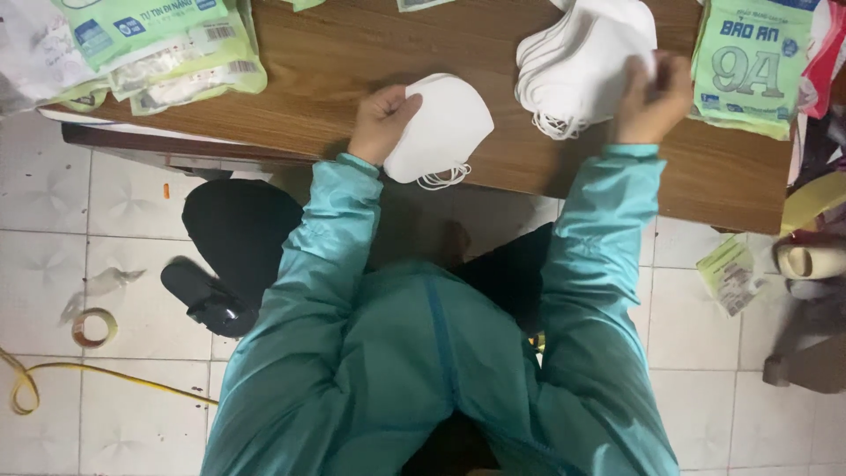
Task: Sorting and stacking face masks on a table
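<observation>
My left hand (382, 119) is shut on a small stack of folded white face masks (445, 128), held at the near edge of the brown wooden table (352, 62), with their ear loops hanging below. My right hand (654, 99) grips the right side of a bigger fanned pile of white masks (582, 62) lying on the table. Both arms wear teal sleeves.
Green and clear packets of masks (167, 53) lie at the table's left end, and a green packet (749, 62) at the right end. On the tiled floor are a black sandal (207, 300), a tape roll (94, 328), a yellow cord (53, 370) and a paper slip (731, 273).
</observation>
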